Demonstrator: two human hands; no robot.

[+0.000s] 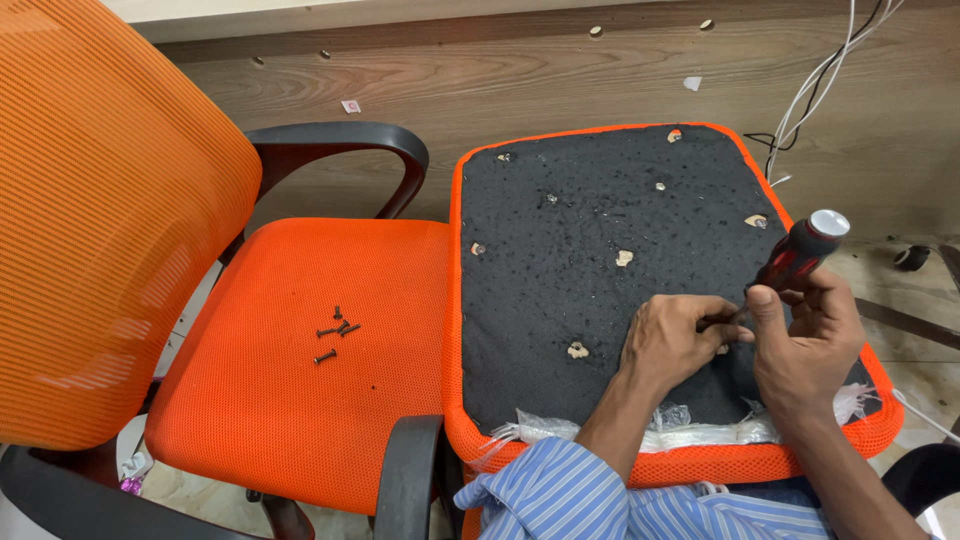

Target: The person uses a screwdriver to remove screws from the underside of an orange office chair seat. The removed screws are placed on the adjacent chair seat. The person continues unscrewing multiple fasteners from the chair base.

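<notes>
Screwdriver (797, 254) clenched in your right hand (808, 345), tip down on upturned seat base (600, 250); left hand (672, 338) fingers pinch shaft near tip. Tilt it and tip may slip, jabbing left fingers

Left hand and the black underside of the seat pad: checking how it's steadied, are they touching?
Touching. The head view shows the left hand resting flat on the black underside, fingers by the screwdriver tip.

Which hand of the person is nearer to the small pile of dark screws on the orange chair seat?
Left. The left hand rests on the black underside of the seat pad, closer to the screws. The right hand, holding the screwdriver, is farther right.
</notes>
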